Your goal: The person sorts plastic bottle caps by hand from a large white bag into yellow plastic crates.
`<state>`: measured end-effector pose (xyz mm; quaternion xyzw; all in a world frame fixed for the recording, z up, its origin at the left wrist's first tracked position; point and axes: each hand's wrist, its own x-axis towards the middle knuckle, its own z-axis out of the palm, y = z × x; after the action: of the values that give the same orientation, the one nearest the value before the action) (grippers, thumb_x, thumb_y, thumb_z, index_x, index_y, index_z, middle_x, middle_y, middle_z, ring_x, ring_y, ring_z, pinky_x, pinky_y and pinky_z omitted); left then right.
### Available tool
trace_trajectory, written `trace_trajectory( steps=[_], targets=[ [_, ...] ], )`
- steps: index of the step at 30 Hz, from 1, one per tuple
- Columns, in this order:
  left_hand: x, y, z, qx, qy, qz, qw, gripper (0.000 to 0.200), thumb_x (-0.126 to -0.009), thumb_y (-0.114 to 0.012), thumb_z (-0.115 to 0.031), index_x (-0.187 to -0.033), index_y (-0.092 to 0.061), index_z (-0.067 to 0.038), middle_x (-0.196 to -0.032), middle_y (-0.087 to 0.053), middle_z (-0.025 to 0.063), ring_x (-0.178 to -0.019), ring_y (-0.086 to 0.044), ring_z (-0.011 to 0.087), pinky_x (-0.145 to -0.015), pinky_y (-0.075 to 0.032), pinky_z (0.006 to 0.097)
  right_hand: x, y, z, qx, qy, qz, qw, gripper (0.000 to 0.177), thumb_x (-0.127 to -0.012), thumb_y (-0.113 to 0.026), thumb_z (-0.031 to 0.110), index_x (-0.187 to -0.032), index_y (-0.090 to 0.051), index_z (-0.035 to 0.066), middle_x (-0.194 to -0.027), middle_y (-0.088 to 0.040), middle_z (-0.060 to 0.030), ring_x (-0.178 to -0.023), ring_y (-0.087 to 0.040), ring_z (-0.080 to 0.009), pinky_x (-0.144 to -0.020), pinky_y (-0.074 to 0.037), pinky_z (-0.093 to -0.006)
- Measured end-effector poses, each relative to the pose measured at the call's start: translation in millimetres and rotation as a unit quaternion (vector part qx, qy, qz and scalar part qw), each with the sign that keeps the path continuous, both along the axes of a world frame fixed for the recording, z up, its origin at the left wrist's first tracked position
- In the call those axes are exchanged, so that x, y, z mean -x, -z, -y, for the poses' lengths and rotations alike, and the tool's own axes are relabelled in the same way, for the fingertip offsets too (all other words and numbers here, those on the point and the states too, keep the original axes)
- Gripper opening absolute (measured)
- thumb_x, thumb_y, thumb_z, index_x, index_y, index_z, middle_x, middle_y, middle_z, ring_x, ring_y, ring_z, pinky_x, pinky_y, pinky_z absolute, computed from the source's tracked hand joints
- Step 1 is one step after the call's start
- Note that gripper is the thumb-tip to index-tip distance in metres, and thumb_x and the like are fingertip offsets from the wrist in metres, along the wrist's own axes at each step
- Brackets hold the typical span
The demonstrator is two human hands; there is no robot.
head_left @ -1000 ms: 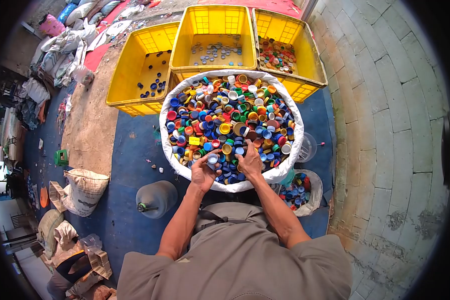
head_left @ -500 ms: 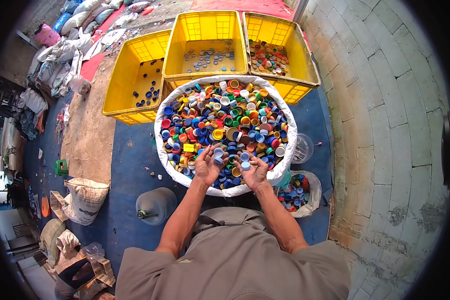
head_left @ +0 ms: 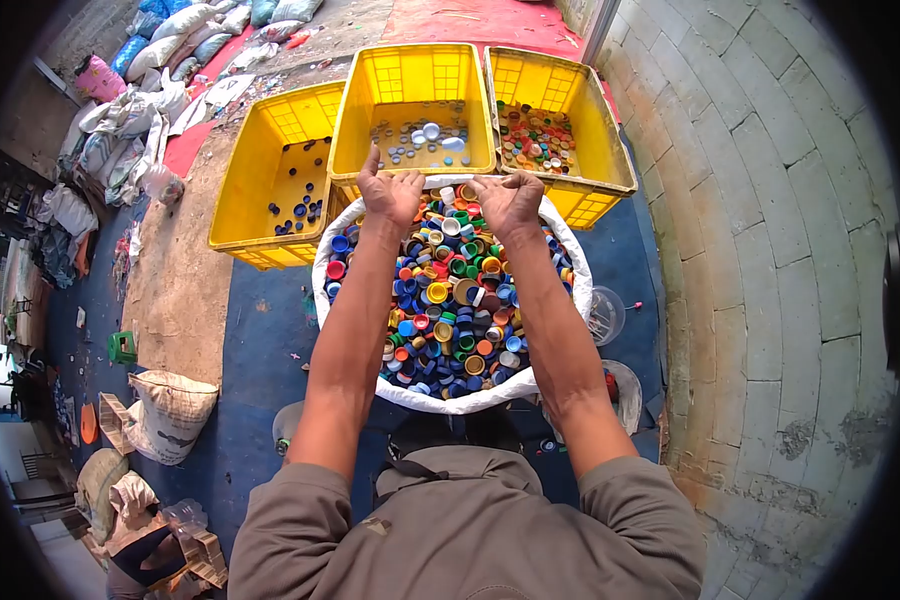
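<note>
My left hand (head_left: pixel 390 195) reaches out at the front edge of the middle yellow crate (head_left: pixel 410 78), fingers apart and holding nothing. Beside it, my right hand (head_left: pixel 510 205) is also open, its fingers pointing inward over the sack's far rim. Pale bottle caps (head_left: pixel 431 131) show large just beyond my fingers, seemingly in the air above that crate. Smaller pale caps (head_left: pixel 395 152) lie on its floor. Under my forearms stands a white sack (head_left: pixel 320 275) full of mixed-colour bottle caps (head_left: pixel 455 310).
The left yellow crate (head_left: pixel 255 205) has dark blue caps; the right one (head_left: pixel 525 75) has red, orange and green caps. A clear container (head_left: pixel 607 315) and a smaller sack (head_left: pixel 627 395) stand by the block wall (head_left: pixel 770 270). A stuffed sack (head_left: pixel 175 415) sits at left.
Both hands moved forward from the near part of the sack to the middle crate. The pale blue caps they held have left them, and large pale caps now show over that crate.
</note>
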<state>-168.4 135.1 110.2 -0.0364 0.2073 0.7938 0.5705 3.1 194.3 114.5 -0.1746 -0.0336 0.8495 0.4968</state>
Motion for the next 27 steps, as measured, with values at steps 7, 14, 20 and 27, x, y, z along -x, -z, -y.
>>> trace_trajectory(
  steps=[7, 14, 20, 27],
  targets=[
    [0.3, 85.1, 125.7, 0.112, 0.002, -0.064, 0.992, 0.036, -0.095, -0.053, -0.036, -0.106, -0.058, -0.002, -0.097, -0.062, 0.0087, -0.088, -0.061, 0.0220, -0.087, -0.052, 0.0393, -78.1, 68.3, 95.2, -0.006, -0.005, 0.106, 0.994, 0.055, -0.076, -0.047, 0.002, -0.128, -0.033, -0.010, -0.147, -0.019, -0.0317, -0.135, -0.030, -0.0436, -0.109, -0.033, -0.0535],
    [-54.0, 126.3, 249.0, 0.331, -0.034, -0.223, 0.916, 0.017, -0.089, -0.063, -0.018, -0.103, -0.058, -0.009, -0.084, -0.062, 0.0020, -0.062, -0.052, 0.0064, -0.057, -0.044, 0.0218, -128.8, 133.8, 216.1, -0.120, -0.076, 0.491, 0.860, 0.040, -0.080, -0.058, 0.002, -0.120, -0.052, -0.002, -0.102, -0.065, -0.0110, -0.084, -0.063, -0.0132, -0.068, -0.052, -0.0242],
    [-72.9, 149.2, 280.3, 0.359, -0.006, -0.494, 0.792, 0.027, -0.083, -0.071, -0.009, -0.105, -0.058, 0.001, -0.091, -0.064, 0.0056, -0.081, -0.060, 0.0104, -0.073, -0.050, 0.0237, -126.0, 162.2, 251.6, -0.249, -0.151, 0.593, 0.750, 0.031, -0.081, -0.070, 0.008, -0.109, -0.059, -0.002, -0.090, -0.068, -0.0081, -0.080, -0.064, -0.0121, -0.073, -0.051, -0.0250],
    [-75.3, 157.5, 255.0, 0.352, -0.020, -0.620, 0.701, 0.039, -0.075, -0.077, -0.013, -0.105, -0.057, -0.001, -0.092, -0.066, 0.0115, -0.081, -0.065, 0.0211, -0.075, -0.052, 0.0331, -99.8, 148.9, 242.8, -0.273, -0.138, 0.607, 0.733, 0.023, -0.083, -0.071, 0.012, -0.100, -0.063, 0.000, -0.075, -0.063, -0.0022, -0.067, -0.057, -0.0073, -0.062, -0.047, -0.0219]
  ],
)
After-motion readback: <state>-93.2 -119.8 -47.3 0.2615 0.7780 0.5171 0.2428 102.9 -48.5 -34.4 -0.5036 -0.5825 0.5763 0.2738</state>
